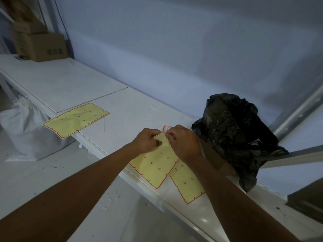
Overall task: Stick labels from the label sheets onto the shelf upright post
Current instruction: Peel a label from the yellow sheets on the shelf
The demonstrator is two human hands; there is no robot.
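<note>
Mid-peel right now. My right hand (183, 144) has a label (167, 128) pinched between thumb and fingertips, white with a red border, curling up off the far corner of the sheet (155, 165). My left hand (146, 142) has its fingers (154, 132) curled over the sheet's far edge, thumb on top, holding it down on the shelf (132, 105) so it doesn't lift with the label.

Progress, as far as I can judge: nothing is on the post (297, 111) that I can see. I'm taking the grey upright off to the right, past the bag (234, 133), to be the post, and only a slice of it is in view, so labels could be stuck higher or lower where I can't see. All three sheets look mostly bare yellow backing with little red diamonds and a ragged red edge, so I'd guess plenty of labels have come off already. That goes for this one, the near sheet (187, 182) tucked partly under it, and the far sheet (76, 119) off to the left hanging a bit over the shelf lip. What's left: finish freeing this label, carry it to the post, press it on.

Hard to make out:
- My hands cover the sheet's far end, so I can't tell how many labels remain there.
- How much of the label is free.
- Whatever the bag sits on is mostly hidden.
- The boxes (40, 46) far left are dim.
</note>
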